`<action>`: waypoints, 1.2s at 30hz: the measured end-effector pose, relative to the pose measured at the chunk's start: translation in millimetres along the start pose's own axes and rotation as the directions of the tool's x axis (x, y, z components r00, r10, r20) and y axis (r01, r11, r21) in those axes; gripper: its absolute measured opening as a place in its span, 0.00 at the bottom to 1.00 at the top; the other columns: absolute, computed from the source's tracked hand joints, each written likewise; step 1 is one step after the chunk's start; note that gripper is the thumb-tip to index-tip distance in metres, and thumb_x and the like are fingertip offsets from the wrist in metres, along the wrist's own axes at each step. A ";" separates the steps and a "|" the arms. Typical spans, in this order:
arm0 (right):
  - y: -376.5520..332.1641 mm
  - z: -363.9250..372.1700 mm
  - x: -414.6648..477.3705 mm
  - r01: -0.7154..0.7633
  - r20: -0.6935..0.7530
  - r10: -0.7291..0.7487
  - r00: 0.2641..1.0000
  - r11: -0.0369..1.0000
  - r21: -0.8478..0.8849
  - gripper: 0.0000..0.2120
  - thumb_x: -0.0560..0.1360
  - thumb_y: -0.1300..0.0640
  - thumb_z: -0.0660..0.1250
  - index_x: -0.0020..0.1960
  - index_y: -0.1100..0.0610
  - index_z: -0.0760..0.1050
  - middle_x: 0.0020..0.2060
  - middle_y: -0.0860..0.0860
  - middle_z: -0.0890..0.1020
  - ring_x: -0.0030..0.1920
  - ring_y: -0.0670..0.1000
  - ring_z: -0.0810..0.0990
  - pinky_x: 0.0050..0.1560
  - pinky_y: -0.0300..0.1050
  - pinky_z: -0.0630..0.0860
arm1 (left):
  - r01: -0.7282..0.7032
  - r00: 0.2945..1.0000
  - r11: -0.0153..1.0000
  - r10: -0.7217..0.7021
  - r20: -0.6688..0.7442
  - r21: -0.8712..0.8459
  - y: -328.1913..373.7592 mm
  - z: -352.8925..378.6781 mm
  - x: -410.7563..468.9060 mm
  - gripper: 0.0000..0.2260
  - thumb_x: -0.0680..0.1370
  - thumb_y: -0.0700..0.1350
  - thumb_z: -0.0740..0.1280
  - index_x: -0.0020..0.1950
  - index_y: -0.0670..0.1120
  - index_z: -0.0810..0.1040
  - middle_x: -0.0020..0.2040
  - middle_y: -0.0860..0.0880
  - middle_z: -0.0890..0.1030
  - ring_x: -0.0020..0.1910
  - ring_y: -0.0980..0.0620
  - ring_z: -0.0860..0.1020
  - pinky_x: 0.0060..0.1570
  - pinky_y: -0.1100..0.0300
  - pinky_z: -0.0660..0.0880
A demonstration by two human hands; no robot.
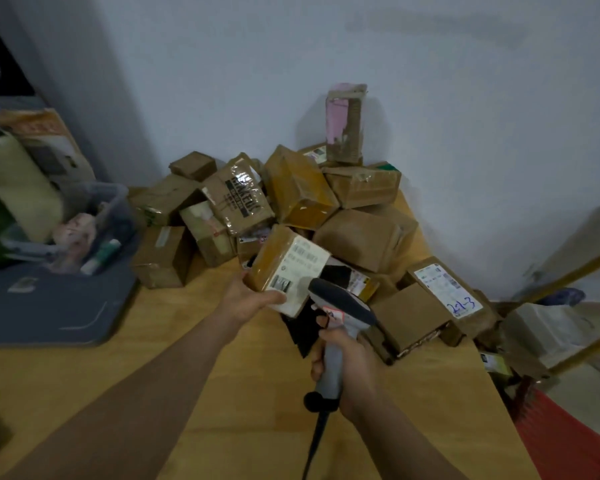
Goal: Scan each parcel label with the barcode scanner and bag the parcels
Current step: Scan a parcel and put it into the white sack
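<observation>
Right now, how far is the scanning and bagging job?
Early stage. No bagged parcel is visible. In hand: the left hand holds one parcel, label facing the scanner gripped by the right hand. Left: the pile of boxes on the table.

Brown taped parcel (284,268) at frame centre, tilted, white label (297,271) facing up. Grey barcode scanner (338,327) just right below, head near label. Parcel pile (326,209) behind, centre-right.

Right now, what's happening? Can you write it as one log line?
step: scanning | left hand: holds parcel, label up | right hand: grips scanner, aimed at label | pile: on table
</observation>
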State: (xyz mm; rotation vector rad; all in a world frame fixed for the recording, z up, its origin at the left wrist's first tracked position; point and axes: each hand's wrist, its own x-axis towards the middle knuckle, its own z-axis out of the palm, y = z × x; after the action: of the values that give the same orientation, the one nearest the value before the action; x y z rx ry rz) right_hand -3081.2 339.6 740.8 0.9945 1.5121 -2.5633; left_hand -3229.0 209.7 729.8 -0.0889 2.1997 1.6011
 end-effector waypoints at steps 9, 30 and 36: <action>23.5 111.1 -33.2 0.023 0.223 0.027 0.975 0.975 -0.219 0.07 0.71 0.69 0.70 0.37 0.63 0.74 0.24 0.55 0.75 0.22 0.51 0.71 0.26 0.41 0.69 | 0.078 0.939 0.996 -0.059 -0.338 0.042 -52.6 -134.2 -65.1 0.27 0.61 0.57 0.80 0.53 0.47 0.78 0.47 0.52 0.81 0.46 0.55 0.78 0.38 0.63 0.73; 64.0 219.1 -88.7 0.227 0.490 0.019 0.872 0.870 -0.437 0.12 0.72 0.67 0.69 0.31 0.61 0.72 0.23 0.56 0.73 0.22 0.51 0.69 0.25 0.42 0.68 | 0.040 0.849 0.999 -0.042 -0.527 -0.015 -106.8 -246.1 -131.8 0.29 0.63 0.57 0.79 0.58 0.45 0.78 0.48 0.52 0.81 0.46 0.56 0.79 0.37 0.66 0.74; 77.8 232.5 -94.6 0.212 0.553 0.073 0.830 0.876 -0.434 0.05 0.72 0.66 0.70 0.40 0.64 0.74 0.24 0.55 0.75 0.22 0.50 0.70 0.24 0.41 0.69 | 0.048 0.824 0.996 -0.084 -0.561 -0.079 -116.7 -255.8 -154.6 0.24 0.67 0.55 0.77 0.57 0.46 0.74 0.48 0.53 0.78 0.45 0.57 0.76 0.35 0.69 0.71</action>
State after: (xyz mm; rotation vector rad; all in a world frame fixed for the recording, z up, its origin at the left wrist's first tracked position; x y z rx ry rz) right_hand -3101.6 86.0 806.6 0.1071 1.8509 -2.0473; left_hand -3129.0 -94.8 746.1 -0.7421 2.5292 1.7658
